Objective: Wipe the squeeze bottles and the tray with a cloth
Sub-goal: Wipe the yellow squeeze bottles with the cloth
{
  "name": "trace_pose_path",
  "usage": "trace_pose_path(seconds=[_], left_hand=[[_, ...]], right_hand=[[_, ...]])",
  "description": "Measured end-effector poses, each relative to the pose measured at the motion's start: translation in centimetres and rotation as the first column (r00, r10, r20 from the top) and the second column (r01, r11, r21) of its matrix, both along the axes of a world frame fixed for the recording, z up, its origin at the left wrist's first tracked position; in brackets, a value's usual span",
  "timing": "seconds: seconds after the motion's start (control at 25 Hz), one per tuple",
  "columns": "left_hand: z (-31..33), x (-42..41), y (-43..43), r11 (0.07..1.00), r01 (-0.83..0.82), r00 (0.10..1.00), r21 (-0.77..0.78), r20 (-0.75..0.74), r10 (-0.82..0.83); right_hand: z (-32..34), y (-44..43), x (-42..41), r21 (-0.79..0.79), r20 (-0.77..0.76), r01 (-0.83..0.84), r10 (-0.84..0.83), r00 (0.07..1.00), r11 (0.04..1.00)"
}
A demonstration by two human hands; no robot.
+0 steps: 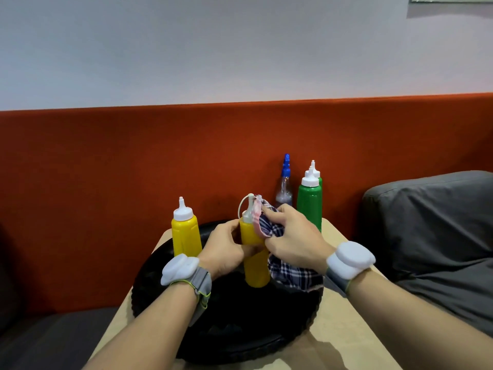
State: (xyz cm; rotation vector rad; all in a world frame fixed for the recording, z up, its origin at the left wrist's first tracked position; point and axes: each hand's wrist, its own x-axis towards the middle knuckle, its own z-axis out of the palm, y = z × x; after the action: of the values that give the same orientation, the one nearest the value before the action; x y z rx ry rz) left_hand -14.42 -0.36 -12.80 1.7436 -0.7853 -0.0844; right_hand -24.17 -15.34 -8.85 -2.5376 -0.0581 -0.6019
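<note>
On my feed the yellow plastic squeeze bottle with the white nozzle cap (pixel 254 263) sits upright in the middle, over the round black tray (pixel 240 329). The left hand (pixel 226 249) is curled round its body. The right hand (pixel 290 241) has the blue-and-white checked cloth (pixel 293 273) bunched in its fingers against the bottle's shoulder, with the rest hanging down to the tray. A second yellow squeeze bottle (pixel 185 236) is at the tray's far left. Two green squeeze bottles (pixel 309 204) and a clear blue-capped bottle (pixel 285 188) are further back on the right, and the pale wooden counter (pixel 346 329) is under it all.
</note>
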Motion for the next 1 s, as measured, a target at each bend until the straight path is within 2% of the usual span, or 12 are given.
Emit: trace_pose_path(seconds=[0.08, 0.16, 0.24, 0.32, 0.36, 0.44, 0.52, 0.6, 0.68, 0.72, 0.84, 1.0], left_hand=[[-0.1, 0.1, 0.2, 1.000, -0.007, 1.000, -0.012, -0.003, 0.007], [-0.1, 0.0, 0.0, 0.999, -0.010, 1.000, 0.032, 0.019, 0.009], [0.1, 0.1, -0.1, 0.999, -0.019, 0.999, 0.049, 0.033, 0.017], [0.2, -0.1, 0.1, 1.000, -0.015, 0.999, 0.025, 0.048, 0.013], [0.2, -0.2, 0.3, 1.000, -0.018, 0.998, 0.025, 0.063, 0.016], [0.2, -0.2, 0.3, 0.998, -0.038, 0.997, 0.051, 0.064, 0.035], [0.1, -0.1, 0.2, 0.994, -0.068, 0.996, 0.086, 0.062, 0.063], [0.1, 0.0, 0.2, 0.991, -0.088, 0.995, 0.100, 0.064, 0.082], [0.0, 0.1, 0.3, 0.993, -0.081, 0.996, 0.091, 0.051, 0.077], [-0.1, 0.2, 0.5, 0.993, -0.083, 0.996, 0.087, 0.040, 0.079], [-0.2, 0.1, 0.1, 0.987, -0.109, 0.993, 0.121, 0.069, 0.101], [0.1, -0.1, 0.1, 0.987, -0.119, 0.992, 0.111, 0.056, 0.113]], right_hand=[[-0.4, 0.0, -0.4, 0.053, 0.030, -0.034, 0.033, 0.999, 0.998], [0.1, -0.9, 0.4, 0.148, 0.061, 0.023, -0.032, 0.998, 0.989], [0.6, -0.6, 0.6, 0.095, 0.002, 0.059, -0.059, 0.998, 0.994], [0.0, 0.1, -0.1, -0.034, 0.001, -0.012, 0.013, 1.000, 0.999], [-0.3, 0.2, -0.8, -0.037, 0.017, -0.044, 0.045, 0.999, 0.998], [-0.6, -0.6, -0.5, 0.095, 0.066, -0.027, 0.021, 0.998, 0.995], [-0.5, -1.4, 0.3, 0.201, 0.017, 0.029, -0.033, 0.999, 0.979], [-1.2, -0.9, 0.0, 0.127, -0.065, 0.027, -0.018, 0.998, 0.992], [-2.3, -0.8, -1.1, 0.034, -0.051, -0.004, 0.006, 0.999, 0.999], [-2.5, -0.8, -1.5, 0.034, -0.041, 0.004, -0.003, 0.999, 0.999], [-1.1, -1.2, -0.4, 0.226, -0.013, 0.061, -0.059, 0.998, 0.972], [-0.8, 0.1, 0.0, 0.089, -0.015, 0.041, -0.040, 0.999, 0.995]])
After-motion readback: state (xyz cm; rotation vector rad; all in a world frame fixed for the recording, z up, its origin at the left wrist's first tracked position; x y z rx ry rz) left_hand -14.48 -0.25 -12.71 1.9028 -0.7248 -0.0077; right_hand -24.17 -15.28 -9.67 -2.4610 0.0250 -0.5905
